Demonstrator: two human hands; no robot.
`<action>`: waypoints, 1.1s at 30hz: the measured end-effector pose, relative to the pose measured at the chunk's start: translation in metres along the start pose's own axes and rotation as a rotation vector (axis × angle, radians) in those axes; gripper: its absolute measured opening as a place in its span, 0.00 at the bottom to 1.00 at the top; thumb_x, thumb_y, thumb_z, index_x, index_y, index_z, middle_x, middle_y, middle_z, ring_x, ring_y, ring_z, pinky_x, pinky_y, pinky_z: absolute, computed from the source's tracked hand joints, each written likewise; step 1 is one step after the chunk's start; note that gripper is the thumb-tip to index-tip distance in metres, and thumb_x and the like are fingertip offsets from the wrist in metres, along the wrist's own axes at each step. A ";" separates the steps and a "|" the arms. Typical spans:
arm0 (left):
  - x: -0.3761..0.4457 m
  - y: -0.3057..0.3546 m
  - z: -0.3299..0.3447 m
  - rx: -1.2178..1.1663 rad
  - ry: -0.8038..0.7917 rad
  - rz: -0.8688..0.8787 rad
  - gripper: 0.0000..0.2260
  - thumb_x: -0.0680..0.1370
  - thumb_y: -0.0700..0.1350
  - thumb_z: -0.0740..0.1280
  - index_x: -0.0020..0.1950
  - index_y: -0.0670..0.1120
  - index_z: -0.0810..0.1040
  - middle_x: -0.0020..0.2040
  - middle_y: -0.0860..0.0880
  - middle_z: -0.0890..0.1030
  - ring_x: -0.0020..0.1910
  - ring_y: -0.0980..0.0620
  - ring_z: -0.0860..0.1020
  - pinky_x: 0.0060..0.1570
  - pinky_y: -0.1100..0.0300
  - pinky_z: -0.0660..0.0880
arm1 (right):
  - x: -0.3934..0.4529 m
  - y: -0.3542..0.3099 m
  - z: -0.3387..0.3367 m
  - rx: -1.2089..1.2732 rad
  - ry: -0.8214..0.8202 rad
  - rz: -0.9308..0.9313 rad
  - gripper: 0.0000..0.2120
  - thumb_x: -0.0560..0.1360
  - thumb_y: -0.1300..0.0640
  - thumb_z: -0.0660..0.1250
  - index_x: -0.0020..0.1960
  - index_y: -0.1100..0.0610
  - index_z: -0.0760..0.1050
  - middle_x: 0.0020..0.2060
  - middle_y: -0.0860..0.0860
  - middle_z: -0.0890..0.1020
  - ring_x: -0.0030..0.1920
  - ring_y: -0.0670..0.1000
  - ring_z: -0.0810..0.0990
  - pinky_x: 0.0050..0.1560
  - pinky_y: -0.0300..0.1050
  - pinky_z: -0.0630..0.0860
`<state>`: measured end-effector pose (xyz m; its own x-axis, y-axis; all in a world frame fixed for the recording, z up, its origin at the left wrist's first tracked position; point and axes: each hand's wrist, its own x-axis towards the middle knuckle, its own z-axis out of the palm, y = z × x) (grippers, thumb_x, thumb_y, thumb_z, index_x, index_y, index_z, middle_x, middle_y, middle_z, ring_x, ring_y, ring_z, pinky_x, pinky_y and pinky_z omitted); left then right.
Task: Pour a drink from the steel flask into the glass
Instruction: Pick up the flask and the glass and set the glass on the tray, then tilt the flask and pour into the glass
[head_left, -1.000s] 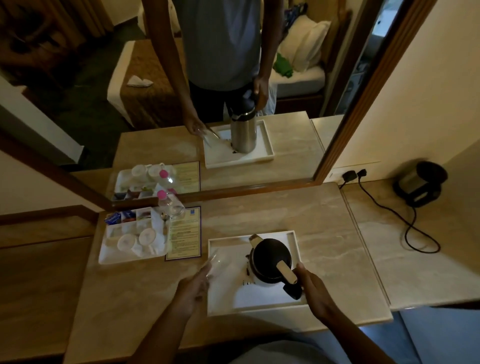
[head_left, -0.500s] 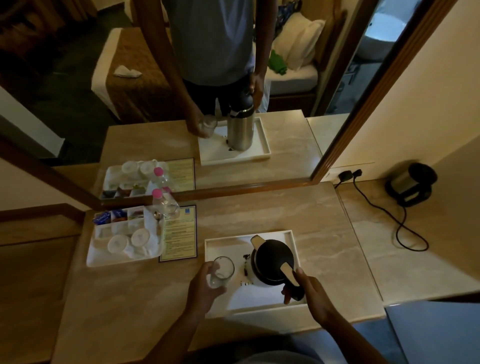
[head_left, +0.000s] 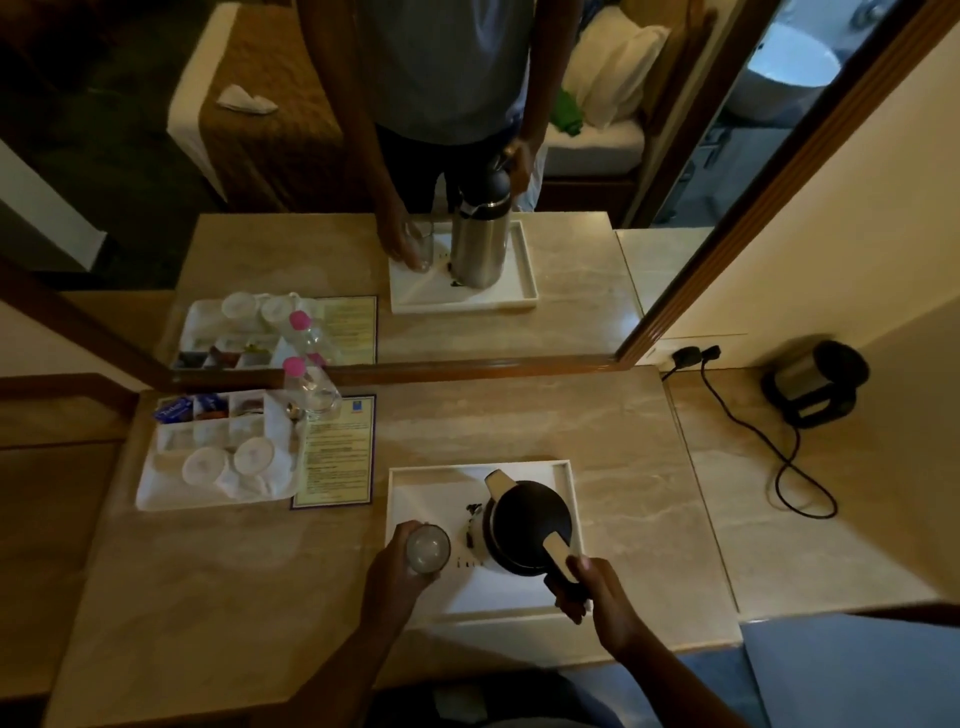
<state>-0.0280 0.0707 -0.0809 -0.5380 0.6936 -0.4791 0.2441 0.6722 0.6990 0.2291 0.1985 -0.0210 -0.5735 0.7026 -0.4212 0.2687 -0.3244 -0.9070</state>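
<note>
The steel flask (head_left: 524, 525), seen from above with its black lid and cream spout, stands upright on the white tray (head_left: 415, 483). My right hand (head_left: 597, 597) grips the flask's black handle at its near side. A clear glass (head_left: 427, 546) is held upright at the tray's left edge by my left hand (head_left: 395, 571), which wraps around it. The mirror behind the counter shows the same: the flask standing on the tray and the glass held beside it, resting at tray level.
A white condiment tray (head_left: 156, 493) with capped cups and sachets sits at the left, beside a pink-capped water bottle (head_left: 311, 387) and a printed card (head_left: 337, 452). An electric kettle (head_left: 815, 379) with its black cord (head_left: 795, 478) stands at the far right. The counter's front edge is near me.
My left hand picked up the glass, turned it upright and brought it down to the tray's left edge. My right hand stayed on the flask handle; the flask has not moved.
</note>
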 end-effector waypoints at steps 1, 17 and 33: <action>0.000 0.001 0.001 0.010 0.003 -0.002 0.36 0.68 0.42 0.84 0.73 0.48 0.74 0.66 0.49 0.82 0.66 0.46 0.80 0.62 0.50 0.79 | 0.000 0.002 0.001 0.008 0.007 -0.005 0.29 0.81 0.38 0.59 0.30 0.56 0.73 0.23 0.53 0.70 0.25 0.50 0.67 0.32 0.48 0.65; -0.036 -0.050 -0.038 0.372 0.213 -0.042 0.26 0.83 0.50 0.67 0.80 0.47 0.69 0.78 0.48 0.72 0.77 0.49 0.70 0.76 0.54 0.69 | 0.025 -0.023 -0.018 -0.431 -0.031 -0.132 0.26 0.75 0.36 0.66 0.25 0.49 0.68 0.20 0.46 0.68 0.24 0.44 0.65 0.29 0.43 0.59; -0.043 -0.095 -0.059 0.507 0.005 -0.398 0.40 0.84 0.61 0.62 0.86 0.55 0.39 0.85 0.42 0.35 0.85 0.37 0.39 0.80 0.31 0.53 | 0.019 -0.062 0.017 -0.745 -0.233 -0.012 0.26 0.75 0.29 0.59 0.29 0.43 0.81 0.24 0.51 0.79 0.25 0.43 0.75 0.35 0.46 0.72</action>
<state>-0.0757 -0.0381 -0.0952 -0.6693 0.3654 -0.6470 0.3754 0.9177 0.1300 0.1886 0.2214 0.0276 -0.7055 0.5254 -0.4756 0.6628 0.2516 -0.7052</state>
